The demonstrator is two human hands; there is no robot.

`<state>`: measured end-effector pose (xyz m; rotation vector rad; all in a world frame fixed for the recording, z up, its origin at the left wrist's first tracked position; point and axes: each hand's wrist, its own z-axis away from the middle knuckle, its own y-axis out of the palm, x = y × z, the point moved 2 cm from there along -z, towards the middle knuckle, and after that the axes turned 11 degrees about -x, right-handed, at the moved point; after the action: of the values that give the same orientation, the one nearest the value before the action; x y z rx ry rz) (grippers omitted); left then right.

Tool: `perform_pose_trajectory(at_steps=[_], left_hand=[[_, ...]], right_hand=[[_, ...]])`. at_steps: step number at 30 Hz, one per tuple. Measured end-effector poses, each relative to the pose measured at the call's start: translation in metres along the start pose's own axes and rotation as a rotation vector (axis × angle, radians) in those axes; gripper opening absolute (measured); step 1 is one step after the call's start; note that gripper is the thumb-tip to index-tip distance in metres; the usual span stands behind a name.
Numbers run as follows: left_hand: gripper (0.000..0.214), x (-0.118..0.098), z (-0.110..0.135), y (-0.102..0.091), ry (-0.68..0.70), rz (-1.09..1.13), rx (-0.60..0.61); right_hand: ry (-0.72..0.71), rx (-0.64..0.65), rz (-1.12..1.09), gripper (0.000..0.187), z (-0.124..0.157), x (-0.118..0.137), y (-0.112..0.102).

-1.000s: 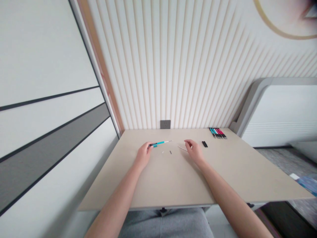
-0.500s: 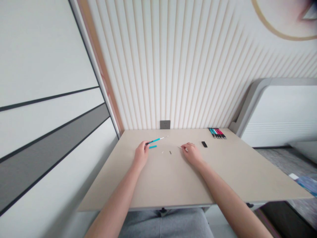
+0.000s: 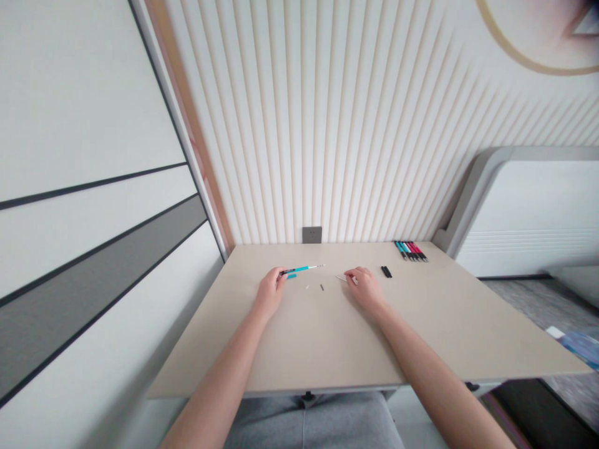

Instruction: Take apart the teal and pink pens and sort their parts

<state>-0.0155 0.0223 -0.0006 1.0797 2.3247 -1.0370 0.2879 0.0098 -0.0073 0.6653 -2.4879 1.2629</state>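
Note:
My left hand (image 3: 271,290) is closed around the dark end of a blue pen (image 3: 301,269). A thin whitish inner part sticks out of its right end, pointing right over the table. Just below the pen, a short blue tube (image 3: 292,276) lies beside my left fingertips. My right hand (image 3: 365,285) rests on the table with thumb and fingers pinched at the end of a thin pale rod (image 3: 341,278). Between the hands lie a tiny white piece (image 3: 307,287) and a small dark grey piece (image 3: 322,287).
Two short black pieces (image 3: 386,272) lie right of my right hand. Several blue, white and red pens (image 3: 411,251) lie in a row at the table's back right. The beige table (image 3: 322,349) meets a ribbed wall with a grey socket (image 3: 312,235). A white cabinet (image 3: 93,299) stands left.
My left hand has moved slightly right, and the pen has swung flatter and lower, closer to the blue tube. My right hand has shifted very slightly right.

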Motion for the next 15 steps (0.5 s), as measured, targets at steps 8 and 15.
perform_pose_trajectory(at_steps=[8,15], left_hand=[[0.017,0.002,0.000,0.001,0.019,-0.005,0.010],[0.017,0.002,-0.001,-0.001,0.010,-0.017,-0.017]], right_hand=[[0.109,-0.098,0.128,0.027,-0.004,-0.019,-0.011],[0.166,-0.110,0.230,0.030,-0.005,-0.020,-0.015]])
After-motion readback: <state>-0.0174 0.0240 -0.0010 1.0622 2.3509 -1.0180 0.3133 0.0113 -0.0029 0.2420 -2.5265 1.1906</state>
